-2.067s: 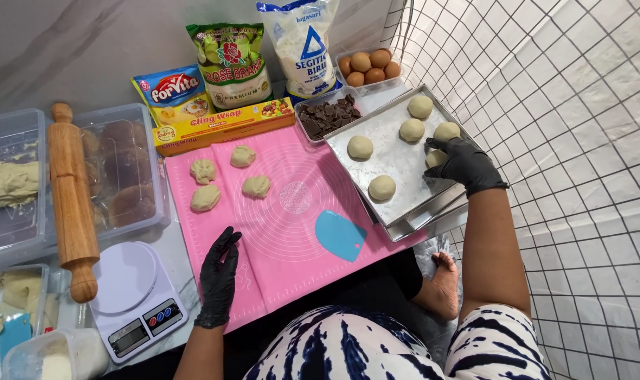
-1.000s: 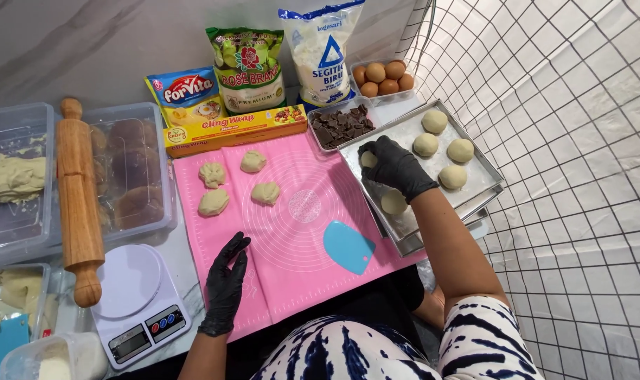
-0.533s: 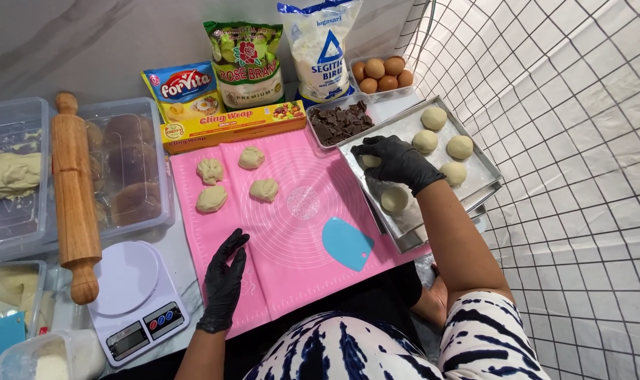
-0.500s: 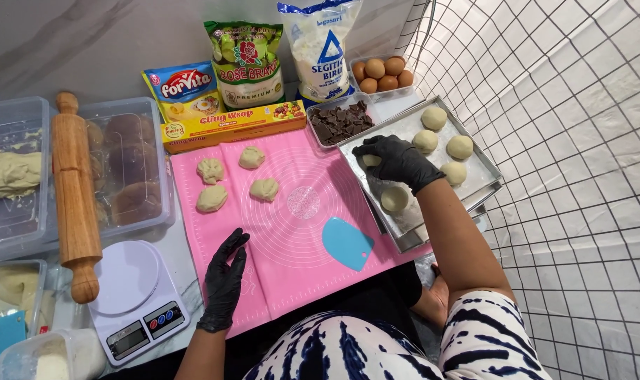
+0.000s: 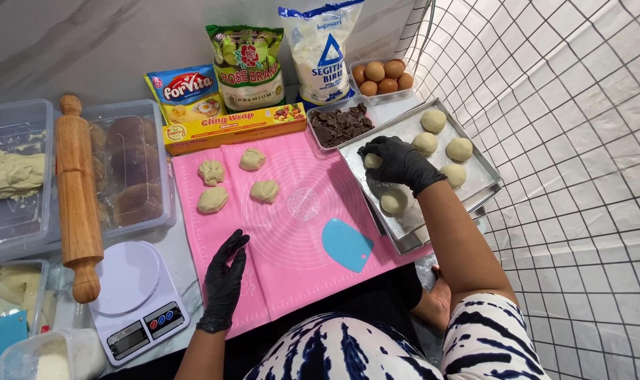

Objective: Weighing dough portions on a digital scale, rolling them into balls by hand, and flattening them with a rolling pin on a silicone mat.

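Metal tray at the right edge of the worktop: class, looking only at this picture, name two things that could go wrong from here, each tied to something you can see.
The metal tray seems to overhang the worktop's edge, while the right hand holds a dough ball over it; pressing down might tip it. The rolling pin lies across two plastic tubs and could roll off if bumped.

Along the back wall stand three soft packages side by side: a blue-and-yellow pouch [image 5: 185, 93] at left, a green bag [image 5: 247, 65] with a red flower in the middle, and a clear bag [image 5: 321, 51] of white powder with a blue triangle at right. A long yellow box [image 5: 234, 127] lies in front of them. The kitchen scale's small grey screen [image 5: 129, 339] sits near the counter's front edge.
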